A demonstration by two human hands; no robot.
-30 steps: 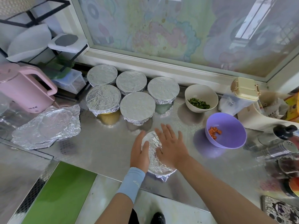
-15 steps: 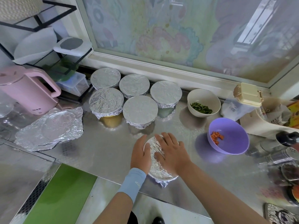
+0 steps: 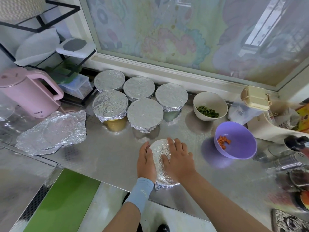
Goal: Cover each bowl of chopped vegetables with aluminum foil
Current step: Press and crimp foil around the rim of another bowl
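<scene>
Both grips are released, with straight fingers: the left hand (image 3: 145, 163) presses the side and the right hand (image 3: 178, 159) the top of the foil-covered bowl (image 3: 158, 155). This round bowl stands upright on the tabletop (image 3: 108, 158), left of the purple bowl (image 3: 240, 148). The writing on the pink kettle (image 3: 30, 92), far left of the purple bowl, is too small to read.

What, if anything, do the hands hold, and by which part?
Nothing is clasped: the left hand presses the foil-covered bowl at its left edge, the right hand lies flat on its top.
</scene>
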